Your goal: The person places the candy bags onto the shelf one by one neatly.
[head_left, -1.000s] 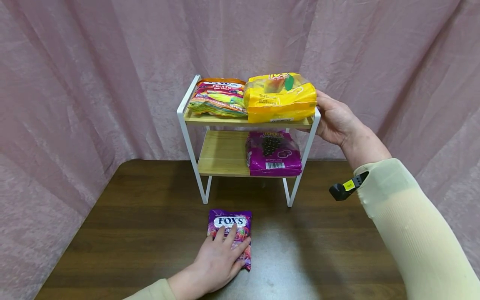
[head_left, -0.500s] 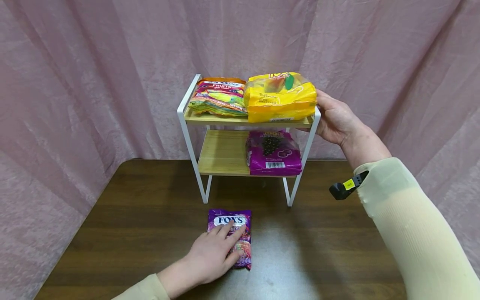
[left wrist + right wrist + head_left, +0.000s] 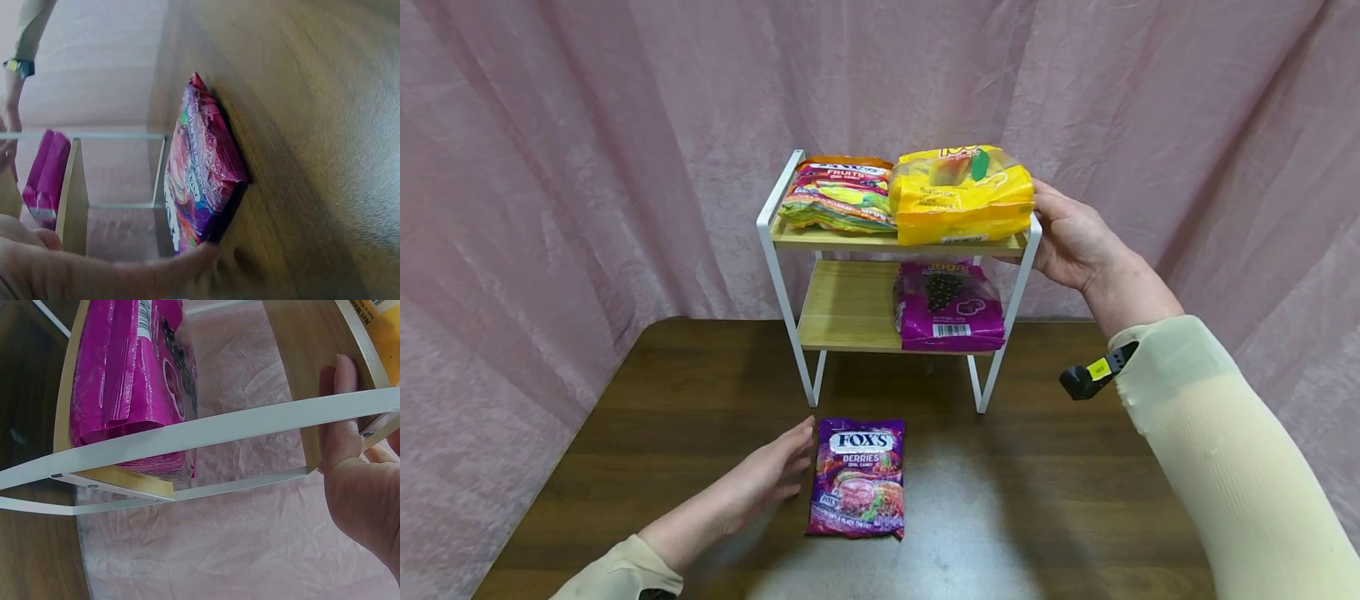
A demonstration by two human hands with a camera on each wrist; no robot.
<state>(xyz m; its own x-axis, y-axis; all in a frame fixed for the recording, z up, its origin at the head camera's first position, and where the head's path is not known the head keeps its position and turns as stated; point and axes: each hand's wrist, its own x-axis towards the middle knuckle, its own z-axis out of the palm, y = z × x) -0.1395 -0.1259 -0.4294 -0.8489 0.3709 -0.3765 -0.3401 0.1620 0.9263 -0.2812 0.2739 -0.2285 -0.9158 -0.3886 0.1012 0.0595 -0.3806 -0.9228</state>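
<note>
My left hand (image 3: 752, 483) is just left of a purple Fox's Berries candy bag (image 3: 859, 479) lying flat on the table, its fingers extended. In the left wrist view a fingertip shows right at the corner of that candy bag (image 3: 200, 162). At the right end of the two-tier shelf rack (image 3: 842, 304), my right hand (image 3: 1071, 237) grips the upper board past the white side frame. A digit lies along the underside of the upper board (image 3: 312, 337) in the right wrist view. Beside this hand, a yellow mango candy bag (image 3: 962, 200) rests on the top tier.
A Fox's Fruits candy bag (image 3: 838, 196) fills the top tier's left side. On the lower tier's right half sits a magenta candy bag (image 3: 951, 312). The rack stands on a brown wooden table (image 3: 700, 375), with a pink curtain (image 3: 700, 125) behind.
My left hand has come off the Fox's Berries bag and moved left to its side, uncovering the bag's front. The right hand stays on the rack.
</note>
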